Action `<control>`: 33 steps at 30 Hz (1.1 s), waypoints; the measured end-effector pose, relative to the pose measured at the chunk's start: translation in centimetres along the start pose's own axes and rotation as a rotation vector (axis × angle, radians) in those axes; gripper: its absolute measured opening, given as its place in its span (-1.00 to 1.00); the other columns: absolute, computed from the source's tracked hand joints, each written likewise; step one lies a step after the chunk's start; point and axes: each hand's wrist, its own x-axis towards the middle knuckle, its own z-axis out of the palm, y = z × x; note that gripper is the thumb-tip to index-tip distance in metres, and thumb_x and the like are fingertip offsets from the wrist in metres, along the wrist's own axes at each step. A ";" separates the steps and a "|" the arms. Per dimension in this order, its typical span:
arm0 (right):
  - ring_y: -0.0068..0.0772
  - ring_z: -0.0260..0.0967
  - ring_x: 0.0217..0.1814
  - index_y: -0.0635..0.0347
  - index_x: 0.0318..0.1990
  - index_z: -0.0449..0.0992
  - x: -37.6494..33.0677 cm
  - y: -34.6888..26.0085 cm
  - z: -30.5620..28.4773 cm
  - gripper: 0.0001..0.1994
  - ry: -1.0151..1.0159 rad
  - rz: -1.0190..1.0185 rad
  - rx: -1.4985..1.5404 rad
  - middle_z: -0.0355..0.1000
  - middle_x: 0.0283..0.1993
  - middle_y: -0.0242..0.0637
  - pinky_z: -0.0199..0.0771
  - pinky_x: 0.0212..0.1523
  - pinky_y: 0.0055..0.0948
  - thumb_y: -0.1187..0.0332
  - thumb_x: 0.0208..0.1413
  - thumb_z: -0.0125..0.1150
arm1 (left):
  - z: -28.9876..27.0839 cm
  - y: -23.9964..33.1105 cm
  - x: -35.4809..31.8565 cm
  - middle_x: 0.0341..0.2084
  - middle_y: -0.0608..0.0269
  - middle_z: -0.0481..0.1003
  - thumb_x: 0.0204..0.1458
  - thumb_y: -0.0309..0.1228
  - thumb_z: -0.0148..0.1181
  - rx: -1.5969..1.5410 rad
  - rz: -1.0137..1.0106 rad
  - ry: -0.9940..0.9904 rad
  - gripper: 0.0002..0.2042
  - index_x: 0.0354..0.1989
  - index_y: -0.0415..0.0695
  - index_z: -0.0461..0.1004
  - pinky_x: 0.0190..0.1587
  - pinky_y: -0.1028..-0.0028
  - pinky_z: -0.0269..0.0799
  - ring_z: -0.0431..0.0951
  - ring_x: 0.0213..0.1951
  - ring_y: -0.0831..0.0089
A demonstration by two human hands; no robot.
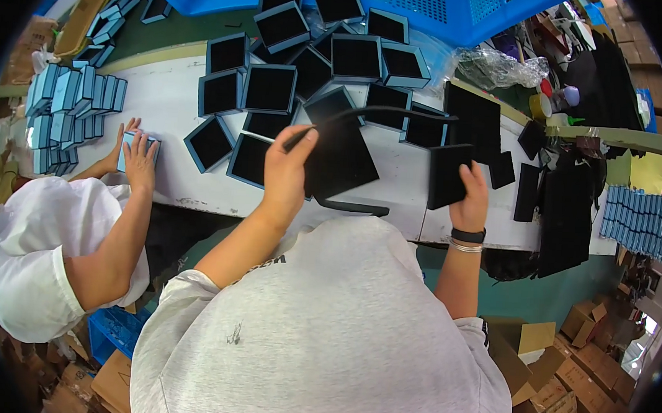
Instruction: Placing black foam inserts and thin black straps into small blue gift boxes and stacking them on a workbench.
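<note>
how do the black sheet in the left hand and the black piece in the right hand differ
The black sheet in the left hand looks larger than the black piece in the right hand. A thin curved strip runs from the left hand over the sheet; no strip crosses the piece. The sheet sits more tilted in view than the piece. Both are black and hand-held.

Black strip (387, 111): thin, bent in a curve; the left hand (288, 165) pinches one end, the other reaches above the black square.
Black sheet (345, 164): flat, four-sided, turned askew, beside the left hand.
Black square (448, 176): flat, slightly tilted, held at its right edge by the right hand (471, 201).
</note>
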 end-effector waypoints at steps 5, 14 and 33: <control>-0.37 0.32 0.06 0.34 0.12 0.26 -3.1 -2.4 7.4 -0.61 -0.207 0.038 -0.051 0.36 0.05 -0.18 0.29 0.10 -0.44 0.40 0.15 0.05 | 0.6 0.5 -0.7 -0.37 0.33 0.47 0.08 -0.44 0.11 0.124 0.056 -0.050 -0.86 -0.22 -0.21 0.45 -0.19 0.66 0.30 0.42 -0.31 0.63; -0.54 0.25 -0.18 0.31 -0.06 0.29 -3.7 -1.1 11.1 -0.65 -0.334 0.041 -0.681 0.36 -0.19 -0.30 0.32 -0.10 -0.54 0.40 0.03 0.23 | 2.0 -1.8 -2.5 -0.39 0.34 0.45 0.10 -0.41 0.11 0.081 -0.118 -0.047 -0.87 -0.29 -0.22 0.44 -0.26 0.65 0.30 0.40 -0.33 0.65; -0.35 0.31 -0.11 0.37 0.03 0.26 -3.5 -3.4 8.3 -0.59 0.148 -0.409 -1.013 0.39 -0.14 -0.11 0.30 -0.04 -0.44 0.30 0.12 0.15 | 3.7 1.5 -2.6 -0.45 0.30 0.50 0.16 -0.33 0.03 0.608 -0.265 -0.521 -0.74 -0.14 -0.30 0.41 -0.31 0.61 0.40 0.46 -0.42 0.64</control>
